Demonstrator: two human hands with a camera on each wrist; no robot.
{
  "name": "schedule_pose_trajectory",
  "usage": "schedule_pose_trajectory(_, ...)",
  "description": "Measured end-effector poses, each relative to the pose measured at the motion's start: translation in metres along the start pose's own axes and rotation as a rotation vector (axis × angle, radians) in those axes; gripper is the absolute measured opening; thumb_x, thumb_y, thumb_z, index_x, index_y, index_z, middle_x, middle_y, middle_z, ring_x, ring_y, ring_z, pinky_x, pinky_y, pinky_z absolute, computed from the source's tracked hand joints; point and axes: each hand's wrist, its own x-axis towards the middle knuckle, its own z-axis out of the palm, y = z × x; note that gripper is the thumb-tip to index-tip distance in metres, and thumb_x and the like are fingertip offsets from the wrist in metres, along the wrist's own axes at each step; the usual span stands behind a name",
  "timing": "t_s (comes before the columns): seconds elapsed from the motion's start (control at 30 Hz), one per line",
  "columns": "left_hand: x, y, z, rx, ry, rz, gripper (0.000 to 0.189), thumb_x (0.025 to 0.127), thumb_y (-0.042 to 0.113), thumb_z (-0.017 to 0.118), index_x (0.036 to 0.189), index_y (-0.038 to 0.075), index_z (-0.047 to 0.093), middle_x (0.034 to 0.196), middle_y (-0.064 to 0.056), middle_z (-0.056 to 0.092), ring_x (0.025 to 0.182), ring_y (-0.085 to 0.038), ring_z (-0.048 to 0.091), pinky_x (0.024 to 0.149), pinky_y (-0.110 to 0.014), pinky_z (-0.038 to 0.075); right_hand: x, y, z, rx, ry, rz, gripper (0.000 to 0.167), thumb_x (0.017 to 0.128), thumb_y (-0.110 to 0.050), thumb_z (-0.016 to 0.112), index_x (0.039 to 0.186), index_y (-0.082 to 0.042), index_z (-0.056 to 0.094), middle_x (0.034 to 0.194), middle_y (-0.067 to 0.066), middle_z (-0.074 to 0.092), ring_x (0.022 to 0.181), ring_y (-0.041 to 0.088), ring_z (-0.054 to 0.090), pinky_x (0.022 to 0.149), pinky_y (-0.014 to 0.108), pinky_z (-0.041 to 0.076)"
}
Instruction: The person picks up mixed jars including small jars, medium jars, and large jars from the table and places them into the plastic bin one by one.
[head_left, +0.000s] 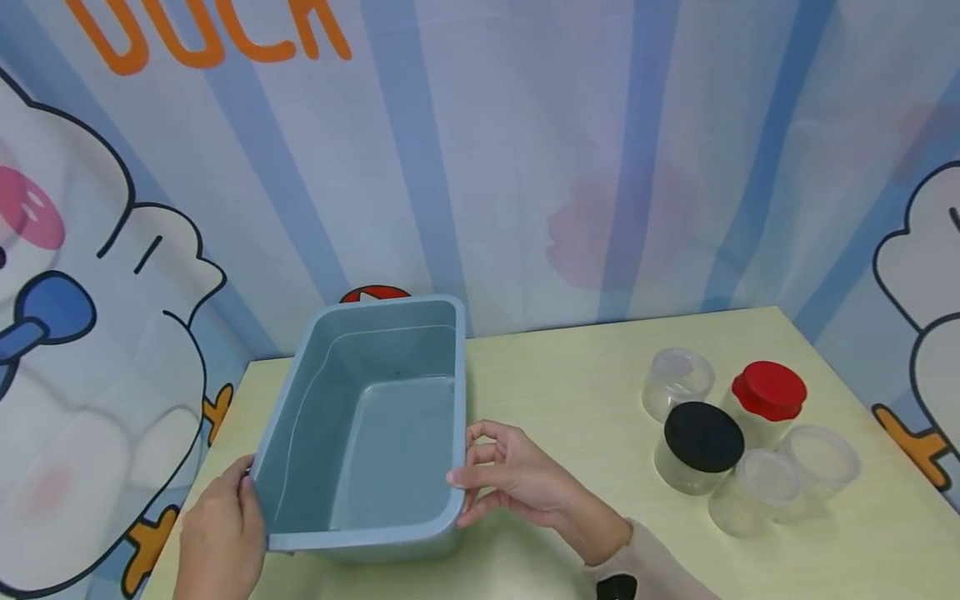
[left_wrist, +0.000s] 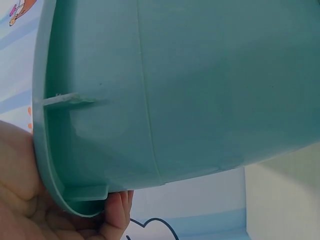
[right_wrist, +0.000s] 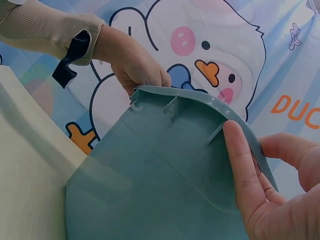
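Note:
A blue-green plastic storage bin [head_left: 397,450] is tilted over the left part of the table, its inside bare and facing me. My left hand [head_left: 225,533] grips the rim at the near left corner; in the left wrist view the fingers of this hand [left_wrist: 65,220] curl under the lip. With thumb and fingers, my right hand [head_left: 517,479] pinches the right rim near the front corner. The right wrist view shows that hand [right_wrist: 280,185] on both sides of the rim, and the bin's ribbed outer wall [right_wrist: 160,165].
On the right of the pale table [head_left: 570,392] stand several clear jars: one with a black lid [head_left: 703,437], one with a red lid [head_left: 771,390], others with clear or whitish tops, such as a jar [head_left: 677,383] at the back. A cartoon-printed curtain [head_left: 510,167] hangs behind.

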Motion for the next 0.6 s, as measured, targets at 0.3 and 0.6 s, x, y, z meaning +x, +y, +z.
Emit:
schedule_pose_trajectory(0.3,-0.0028,0.0028,0.0019,-0.004,-0.008,-0.003,0.039,0.108,0.006,0.033,0.138,-0.015,0.044,0.121,-0.036,0.053,0.109,-0.050,0.056,0.089,-0.062,0.048,-0.0044,-0.0009,-0.0028,0.006,-0.010,-0.010,0.028,0.088,0.008,0.066,0.105,-0.003,0.046,0.081,0.009,0.064,0.063,0.021,0.070,0.061,0.037,0.060)
schedule_pose_trajectory(0.6,-0.0046,0.0031,0.0019,-0.004,-0.002,0.016,0.039,0.107,0.006,0.033,0.137,-0.015,0.045,0.121,-0.036,0.054,0.109,-0.050,0.056,0.089,-0.062,0.048,-0.0061,-0.0016,-0.0036,0.000,0.000,-0.008,0.029,0.088,0.007,0.067,0.106,-0.003,0.047,0.082,0.009,0.065,0.063,0.021,0.070,0.061,0.038,0.060)
